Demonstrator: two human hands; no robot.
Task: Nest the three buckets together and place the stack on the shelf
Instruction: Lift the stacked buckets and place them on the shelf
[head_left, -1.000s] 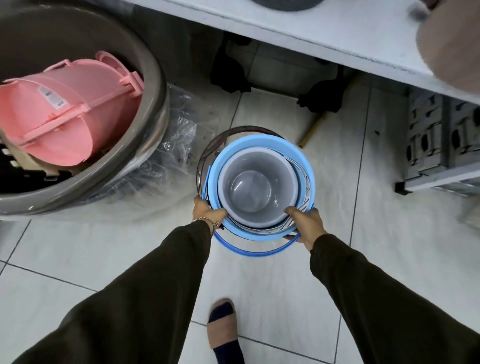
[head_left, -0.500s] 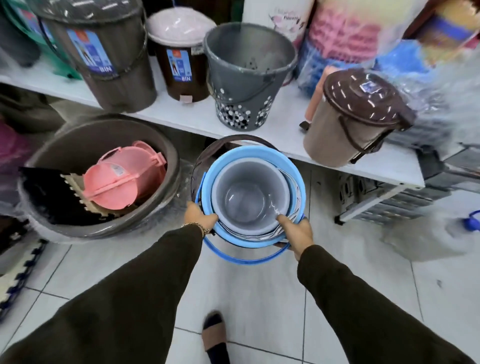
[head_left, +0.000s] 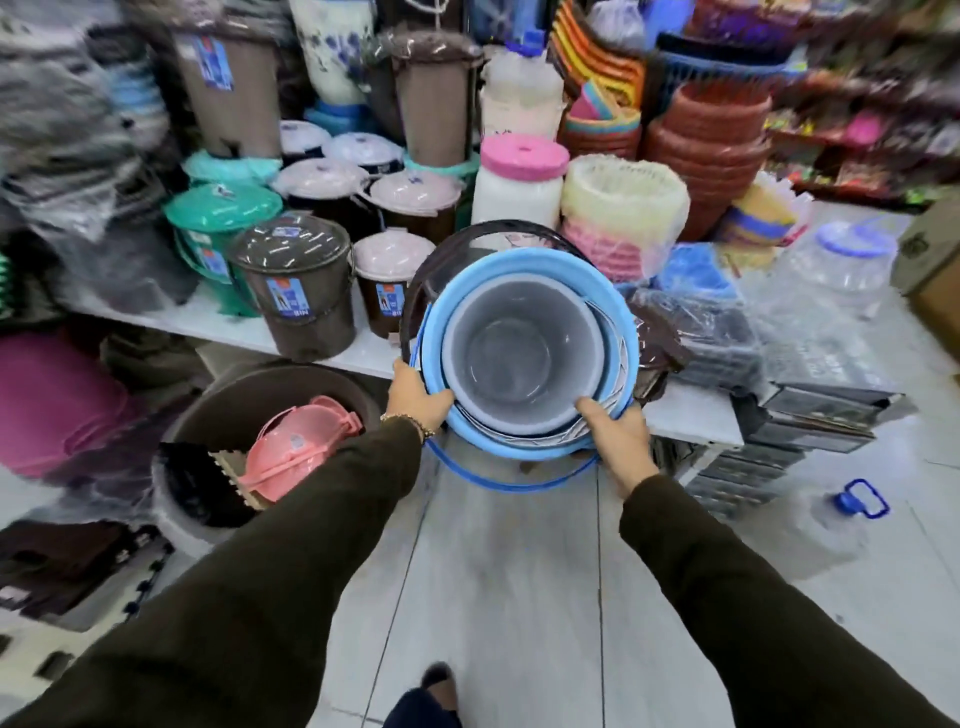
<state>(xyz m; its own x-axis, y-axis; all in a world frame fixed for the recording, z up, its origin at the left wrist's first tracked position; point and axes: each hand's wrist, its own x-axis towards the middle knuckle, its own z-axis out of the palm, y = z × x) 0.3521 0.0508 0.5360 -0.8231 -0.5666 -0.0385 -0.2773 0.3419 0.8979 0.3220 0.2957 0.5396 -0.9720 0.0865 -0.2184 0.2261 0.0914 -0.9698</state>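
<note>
Stack: the nested buckets (head_left: 524, 353), grey inside blue inside a dark outer one, are in the air in front of the white shelf (head_left: 691, 415), rim tilted toward you.
Left hand (head_left: 418, 397): fingers curled over the near-left rim.
Right hand (head_left: 618, 431): thumb inside, fingers clamped on the near-right rim.
Placing: aim for the bare patch beside the brown bin (head_left: 298, 291); level the stack first.
Loose handle: the blue bail (head_left: 498, 480) dangles, probably free to snag.
Change: a second ago the stack hung low over floor tiles; it has risen to shelf height.
</note>
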